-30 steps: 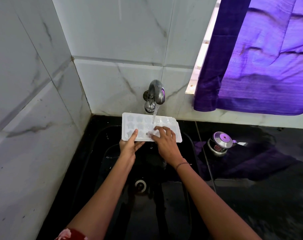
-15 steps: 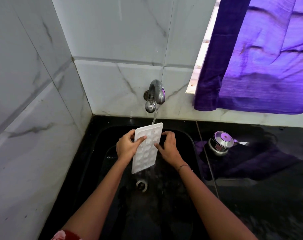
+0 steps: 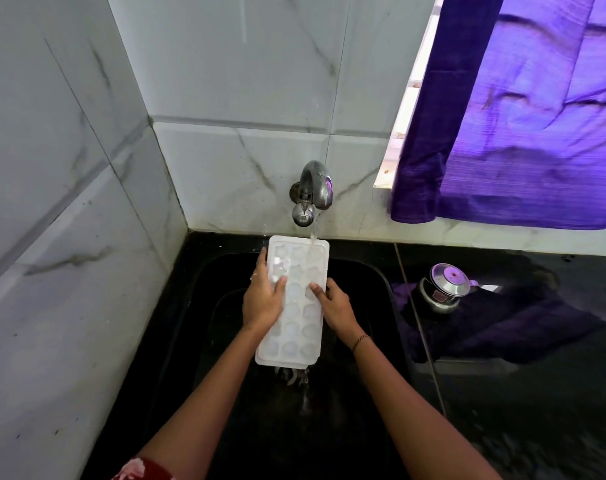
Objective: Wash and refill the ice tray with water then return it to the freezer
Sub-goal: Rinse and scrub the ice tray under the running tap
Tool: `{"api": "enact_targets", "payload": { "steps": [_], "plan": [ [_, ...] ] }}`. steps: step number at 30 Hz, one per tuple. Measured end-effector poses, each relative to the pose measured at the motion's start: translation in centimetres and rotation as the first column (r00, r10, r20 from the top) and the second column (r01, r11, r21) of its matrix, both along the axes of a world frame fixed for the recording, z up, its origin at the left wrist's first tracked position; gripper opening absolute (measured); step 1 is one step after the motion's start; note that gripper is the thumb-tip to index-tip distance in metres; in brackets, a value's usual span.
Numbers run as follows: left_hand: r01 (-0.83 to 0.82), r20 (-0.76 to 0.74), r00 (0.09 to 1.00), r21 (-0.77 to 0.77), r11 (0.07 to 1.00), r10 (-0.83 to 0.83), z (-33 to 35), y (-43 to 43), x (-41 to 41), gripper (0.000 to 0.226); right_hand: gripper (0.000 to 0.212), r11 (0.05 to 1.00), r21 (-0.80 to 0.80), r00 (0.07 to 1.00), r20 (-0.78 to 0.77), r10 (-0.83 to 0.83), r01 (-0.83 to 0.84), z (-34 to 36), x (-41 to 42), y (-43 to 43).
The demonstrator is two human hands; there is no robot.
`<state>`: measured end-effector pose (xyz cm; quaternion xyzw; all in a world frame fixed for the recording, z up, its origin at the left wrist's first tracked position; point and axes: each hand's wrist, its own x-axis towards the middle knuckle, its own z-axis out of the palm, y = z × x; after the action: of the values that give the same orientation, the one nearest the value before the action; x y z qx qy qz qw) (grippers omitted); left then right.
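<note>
A white ice tray (image 3: 299, 327) is held lengthwise over the black sink (image 3: 370, 271), its far end tipped up under the running metal tap (image 3: 312, 192). Water falls on the tray's far right corner and drips off its near end into the basin. My left hand (image 3: 263, 299) grips the tray's left edge, fingers curled over the top. My right hand (image 3: 334, 303) holds the right edge, thumb lying on the tray's face.
White marble-look tiles close in the left and back walls. A purple curtain (image 3: 523, 126) hangs over the window at the right. A small steel lidded pot (image 3: 443, 287) stands on the wet black counter (image 3: 537, 393) right of the sink.
The tray went from lying crosswise under the tap to standing lengthwise and tilted. Both hands shifted from its near edge to its long sides, and water now runs off the near end.
</note>
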<state>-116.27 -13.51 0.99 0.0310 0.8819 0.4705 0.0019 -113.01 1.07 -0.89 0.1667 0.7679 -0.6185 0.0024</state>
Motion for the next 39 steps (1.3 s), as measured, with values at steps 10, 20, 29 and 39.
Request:
{"api": "enact_targets", "payload": {
  "steps": [10, 20, 29, 39],
  "plan": [
    [0.077, 0.099, 0.993, -0.134, 0.988, -0.064, -1.4, -0.1, 1.3, 0.06, 0.037, 0.991, 0.13, 0.989, 0.143, -0.036, 0.018, 0.7, -0.1, 0.2],
    [0.003, 0.202, 0.979, 0.047, 0.999, -0.012, -0.9, -0.2, 0.8, 0.051, 0.039, 0.662, 0.74, 0.991, 0.063, 0.114, -0.123, 1.5, -0.1, -0.2],
    [0.006, 0.201, 0.979, 0.08, 0.997, -0.022, 0.0, 0.1, 1.2, 0.049, 0.043, 0.356, 0.927, 0.986, 0.068, 0.15, -0.118, 2.1, -0.6, 1.0],
    [-0.058, 0.225, 0.974, 0.14, 0.989, 0.025, 0.5, -0.3, 0.8, 0.05, 0.044, 0.329, 0.933, 0.973, 0.074, 0.221, -0.146, 3.0, -1.8, 0.3]
  ]
}}
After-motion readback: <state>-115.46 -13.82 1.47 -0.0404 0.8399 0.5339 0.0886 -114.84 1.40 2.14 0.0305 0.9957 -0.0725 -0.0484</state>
